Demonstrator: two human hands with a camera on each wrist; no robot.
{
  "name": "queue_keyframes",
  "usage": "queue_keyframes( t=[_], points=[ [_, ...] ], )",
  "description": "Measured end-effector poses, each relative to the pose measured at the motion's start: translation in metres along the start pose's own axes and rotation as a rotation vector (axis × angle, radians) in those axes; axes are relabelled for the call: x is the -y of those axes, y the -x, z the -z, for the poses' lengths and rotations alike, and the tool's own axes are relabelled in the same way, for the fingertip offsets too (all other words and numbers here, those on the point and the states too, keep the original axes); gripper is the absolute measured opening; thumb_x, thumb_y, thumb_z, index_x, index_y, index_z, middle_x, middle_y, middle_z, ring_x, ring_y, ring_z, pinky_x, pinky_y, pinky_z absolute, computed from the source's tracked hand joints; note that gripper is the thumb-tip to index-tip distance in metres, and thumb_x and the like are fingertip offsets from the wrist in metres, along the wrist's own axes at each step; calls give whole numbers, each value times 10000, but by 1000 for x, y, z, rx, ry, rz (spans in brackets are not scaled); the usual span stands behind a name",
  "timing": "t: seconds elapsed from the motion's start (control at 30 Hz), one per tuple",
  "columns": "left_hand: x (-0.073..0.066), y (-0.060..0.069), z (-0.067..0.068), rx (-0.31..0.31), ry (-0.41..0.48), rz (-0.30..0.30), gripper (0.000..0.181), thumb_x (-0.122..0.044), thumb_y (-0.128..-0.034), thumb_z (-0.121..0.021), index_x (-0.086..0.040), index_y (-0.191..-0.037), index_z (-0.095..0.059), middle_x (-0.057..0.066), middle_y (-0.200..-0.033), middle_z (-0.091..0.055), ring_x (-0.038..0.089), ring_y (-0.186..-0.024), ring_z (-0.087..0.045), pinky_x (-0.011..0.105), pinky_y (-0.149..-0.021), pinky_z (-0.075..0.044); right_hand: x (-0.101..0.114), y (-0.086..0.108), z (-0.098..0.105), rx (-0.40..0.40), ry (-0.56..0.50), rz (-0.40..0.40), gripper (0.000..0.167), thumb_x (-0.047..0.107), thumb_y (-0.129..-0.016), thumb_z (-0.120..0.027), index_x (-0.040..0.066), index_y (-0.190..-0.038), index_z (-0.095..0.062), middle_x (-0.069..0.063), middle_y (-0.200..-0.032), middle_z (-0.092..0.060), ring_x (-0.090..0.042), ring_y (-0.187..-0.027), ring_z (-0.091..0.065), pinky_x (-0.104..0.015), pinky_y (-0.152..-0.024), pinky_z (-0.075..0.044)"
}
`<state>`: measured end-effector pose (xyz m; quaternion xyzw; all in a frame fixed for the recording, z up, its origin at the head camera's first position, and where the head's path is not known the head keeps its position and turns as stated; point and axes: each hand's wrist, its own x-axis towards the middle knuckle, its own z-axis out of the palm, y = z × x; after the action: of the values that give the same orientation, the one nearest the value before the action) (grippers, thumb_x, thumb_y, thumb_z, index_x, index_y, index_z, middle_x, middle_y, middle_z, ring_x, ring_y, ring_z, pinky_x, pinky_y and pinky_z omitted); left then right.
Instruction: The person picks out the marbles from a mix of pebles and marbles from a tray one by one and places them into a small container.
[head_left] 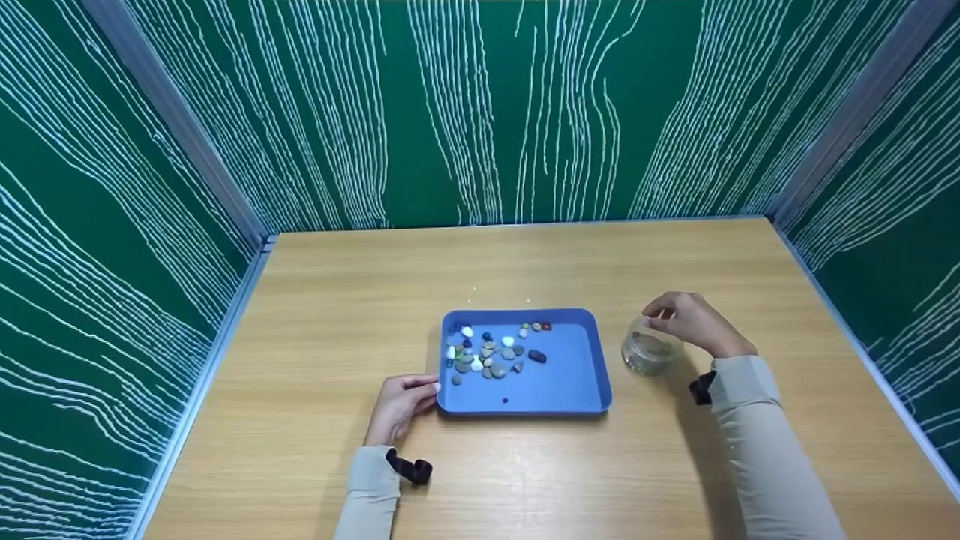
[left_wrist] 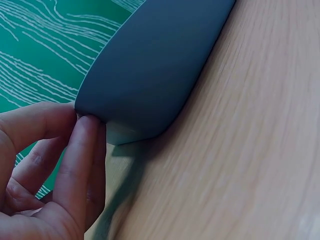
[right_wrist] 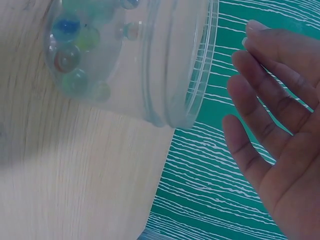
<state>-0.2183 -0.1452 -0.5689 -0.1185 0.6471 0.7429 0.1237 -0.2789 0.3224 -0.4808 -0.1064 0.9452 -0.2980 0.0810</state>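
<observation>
A blue rectangular tray (head_left: pixel 566 375) lies on the table, with several pebbles (head_left: pixel 499 370) and glass marbles gathered mostly in its left half. My left hand (head_left: pixel 401 405) pinches the tray's left edge between thumb and fingers; the left wrist view shows this hand (left_wrist: pixel 55 170) at a corner of the tray's outer wall (left_wrist: pixel 155 65). To the right of the tray stands a clear jar (head_left: pixel 646 356) without a lid. Coloured marbles (right_wrist: pixel 67 57) lie at the jar's bottom. Above its mouth hovers my right hand (head_left: pixel 694 322), fingers loosely bent and apart from the rim, with nothing visible between them (right_wrist: pixel 280 100).
A few tiny white bits (head_left: pixel 528 301) lie on the wooden table (head_left: pixel 360 300) behind the tray. Green panels (head_left: pixel 525 112) with white lines enclose the table at the back and both sides. Each wrist wears a black strap (head_left: pixel 411 470).
</observation>
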Motion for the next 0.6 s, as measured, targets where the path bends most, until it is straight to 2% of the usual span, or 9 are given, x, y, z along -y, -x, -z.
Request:
queue_keyframes(
  t=[0.3, 0.6],
  points=[
    [3, -3, 0, 0, 29, -6, 341, 66, -830, -670, 154, -1152, -601, 227, -1108, -679, 162, -902, -680, 273, -833, -590, 2, -1, 0, 31, -2, -45, 240, 153, -950, -592, 17, -1131, -672, -171, -1085, -646, -277, -942, -578, -353, -766, -553],
    [4, -3, 0, -6, 34, -9, 326, 76, -816, -674, 162, -1125, -614, 206, -1053, -698, 157, -882, -683, 266, -818, -593, 4, -3, -2, 30, -2, -30, 241, 165, -951, -595, 25, -1128, -678, -168, -1088, -653, -275, -941, -588, -372, -773, -562]
  ],
)
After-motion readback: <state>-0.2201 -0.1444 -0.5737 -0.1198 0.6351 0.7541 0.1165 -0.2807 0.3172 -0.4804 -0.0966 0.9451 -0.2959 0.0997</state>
